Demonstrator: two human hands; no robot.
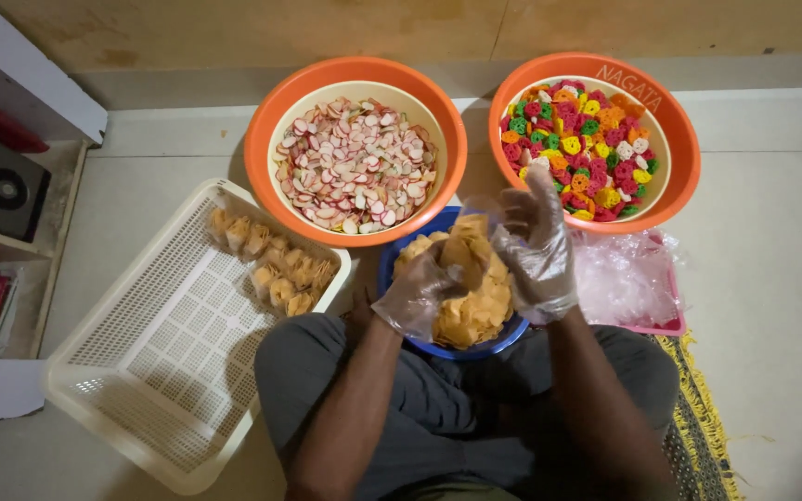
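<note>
While gloved hands (pixel 475 269) grip, chips bag (pixel 468 243) between

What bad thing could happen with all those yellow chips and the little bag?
The left hand and right hand hold a small clear bag of yellow chips above the heaped blue bowl, so chips might spill over its rim onto the floor. The thin chips might also crack if squeezed.
</note>
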